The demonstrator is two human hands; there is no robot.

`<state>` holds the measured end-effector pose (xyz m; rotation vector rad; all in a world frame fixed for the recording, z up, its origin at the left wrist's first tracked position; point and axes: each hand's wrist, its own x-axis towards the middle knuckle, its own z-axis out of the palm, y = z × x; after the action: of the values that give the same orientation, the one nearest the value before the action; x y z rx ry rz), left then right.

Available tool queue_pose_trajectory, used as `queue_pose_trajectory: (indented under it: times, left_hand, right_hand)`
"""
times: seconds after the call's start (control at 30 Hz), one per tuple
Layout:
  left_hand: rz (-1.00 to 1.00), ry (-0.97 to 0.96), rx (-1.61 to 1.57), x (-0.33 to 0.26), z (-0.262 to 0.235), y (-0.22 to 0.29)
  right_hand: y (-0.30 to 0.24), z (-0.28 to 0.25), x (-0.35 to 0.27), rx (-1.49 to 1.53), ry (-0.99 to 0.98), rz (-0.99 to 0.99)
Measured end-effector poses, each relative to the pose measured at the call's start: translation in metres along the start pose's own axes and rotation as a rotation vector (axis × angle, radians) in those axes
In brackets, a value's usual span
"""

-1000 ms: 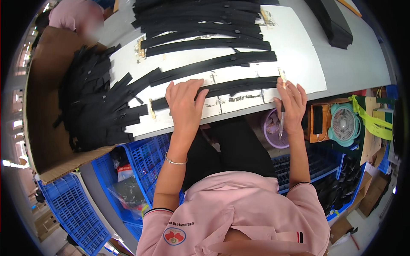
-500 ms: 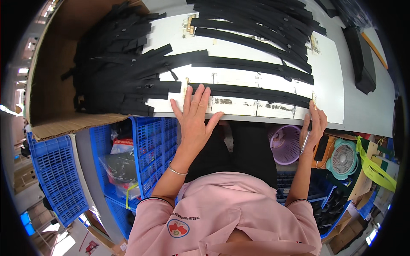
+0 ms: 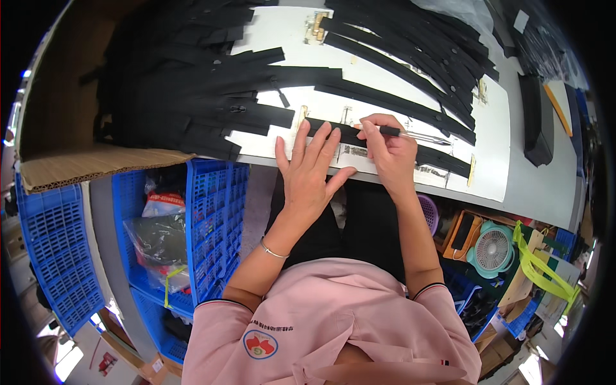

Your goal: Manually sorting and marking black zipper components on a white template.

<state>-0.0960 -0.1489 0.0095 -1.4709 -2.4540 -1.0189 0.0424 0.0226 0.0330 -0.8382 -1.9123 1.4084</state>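
Observation:
A black zipper strip (image 3: 443, 160) lies along the near part of a white marked board (image 3: 491, 138). My left hand (image 3: 308, 173) presses flat on the strip's left part, fingers spread. Over the strip's middle, my right hand (image 3: 393, 154) is closed around a slim pen (image 3: 420, 136) with a dark grip, its tip pointing left. Whether the tip touches the strip cannot be made out. Just beyond lies another black zipper (image 3: 410, 109) with a pull hanging from it.
Many black zippers (image 3: 173, 96) spill from a cardboard box (image 3: 58, 122) at the left. Another zipper pile (image 3: 423, 45) covers the board's far side. A long black block (image 3: 536, 122) stands at the right. Below are blue crates (image 3: 212, 224) and a small fan (image 3: 493, 249).
My right hand has moved left from the strip's right end to its middle, and the pen has swung round into a writing grip. My left hand stays flat on the strip.

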Motion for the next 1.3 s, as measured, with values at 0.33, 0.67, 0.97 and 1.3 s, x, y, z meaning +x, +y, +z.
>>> queue_pose_trajectory:
  times: [0.33, 0.67, 0.97, 1.3]
  left_hand:
    - [-0.091, -0.026, 0.007, -0.013, 0.010, -0.013]
    - [-0.085, -0.004, 0.012, -0.015, 0.011, -0.014]
    - [-0.080, -0.020, 0.013, -0.013, 0.010, -0.015]
    - [-0.073, -0.039, 0.047, -0.013, 0.012, -0.014]
  right_hand:
    - [0.004, 0.070, 0.022, 0.032, -0.163, 0.003]
    - [-0.001, 0.075, 0.021, -0.107, -0.211, -0.037]
    - [0.005, 0.068, 0.019, -0.057, -0.253, -0.065]
    - [0.012, 0.064, 0.021, -0.189, -0.311, -0.214]
